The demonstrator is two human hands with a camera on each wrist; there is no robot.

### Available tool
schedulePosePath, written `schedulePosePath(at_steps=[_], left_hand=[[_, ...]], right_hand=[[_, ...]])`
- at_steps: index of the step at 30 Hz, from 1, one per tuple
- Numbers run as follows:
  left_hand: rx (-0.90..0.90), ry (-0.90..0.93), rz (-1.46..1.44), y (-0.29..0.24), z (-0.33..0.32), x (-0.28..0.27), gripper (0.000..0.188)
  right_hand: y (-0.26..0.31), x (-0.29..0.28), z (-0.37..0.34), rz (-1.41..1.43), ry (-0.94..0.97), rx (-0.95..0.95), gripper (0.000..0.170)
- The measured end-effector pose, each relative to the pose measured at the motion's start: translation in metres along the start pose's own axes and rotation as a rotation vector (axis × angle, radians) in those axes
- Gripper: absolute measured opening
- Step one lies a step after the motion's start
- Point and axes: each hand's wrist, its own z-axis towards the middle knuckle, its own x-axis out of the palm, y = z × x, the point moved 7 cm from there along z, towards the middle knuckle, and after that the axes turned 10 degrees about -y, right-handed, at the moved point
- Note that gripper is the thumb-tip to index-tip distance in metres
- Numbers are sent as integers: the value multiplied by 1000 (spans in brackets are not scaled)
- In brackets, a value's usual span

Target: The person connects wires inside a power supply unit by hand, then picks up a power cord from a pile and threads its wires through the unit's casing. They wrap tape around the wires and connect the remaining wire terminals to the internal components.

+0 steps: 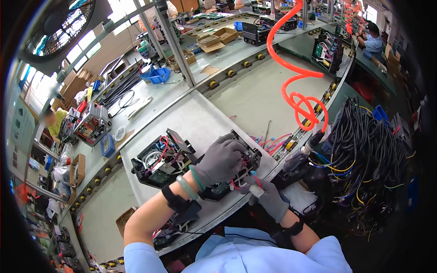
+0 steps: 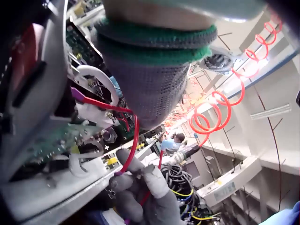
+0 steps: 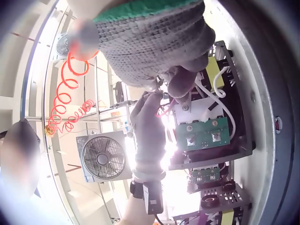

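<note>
My gloved left hand (image 1: pixel 221 159) reaches over the near power unit (image 1: pixel 251 157), an open black casing with circuit boards and wires. Its fingertips are hidden in the head view; the right wrist view shows them close to the right hand, and what they hold I cannot tell. Low beside the casing's front edge, my gloved right hand (image 1: pixel 269 200), with white tape around one finger, grips a red wire (image 2: pixel 136 136). That wire runs from a purple connector (image 2: pixel 77 94) at the casing, past the left glove (image 2: pixel 145 89). A green board (image 3: pixel 202 134) is screwed inside the casing.
A second open unit (image 1: pixel 164 157) stands on the pale work board (image 1: pixel 182 123), to the left. A thick bundle of black cables (image 1: pixel 364 154) hangs at right. An orange coiled hose (image 1: pixel 291 86) dangles overhead. Rollers (image 1: pixel 231 73) edge the line; people work farther off.
</note>
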Motion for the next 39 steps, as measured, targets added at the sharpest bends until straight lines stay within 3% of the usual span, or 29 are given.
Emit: schedulePosePath(at_steps=[6,8,12,14,17,20,22,24,25,27,31,33,34,36,38,39], left_hand=[[34,47,43,0,6,-4,12],[8,50,43,-3,7,-11,12],[-43,68,9,1,4,0,11],[-77,118,50,0,5,7,11],[-114,161,86,4,2,13,12],[-111,120,17,7,0,8,14],[-115,95,-50,4,1,-2,15],[-68,158,48,-5,1,-6,19],[-64,163,41,-8,4,-5,19],[-184,312,151,-1,8,5,21],[-180,292,349,-14,11,3,20],[-240,285,429,-13,11,2,18],[-297,275,510,-11,11,-2,17],[-301,343,466,-7,8,0,15],[-232,2,61,4,-1,-12,13],[-223,-70,-171,10,-4,-15,9]], right_hand=[[-17,14,-12,-20,128,86,35],[-5,14,-12,118,68,-18,35],[32,19,-12,92,49,-149,36],[36,25,-9,125,165,-267,39],[38,33,-9,-97,187,-324,40],[6,27,-7,-141,60,-295,41],[17,30,-14,-110,47,-271,41],[20,29,-16,-74,27,-245,41],[19,34,-19,-78,105,-255,42],[31,42,-23,-23,192,-305,40],[24,36,-8,41,186,-360,34],[28,37,-11,-405,197,-656,27],[29,40,-12,-407,203,-649,27],[35,42,-15,-445,115,-736,30],[33,40,-14,-399,105,-684,31],[31,39,-13,-349,91,-634,32]])
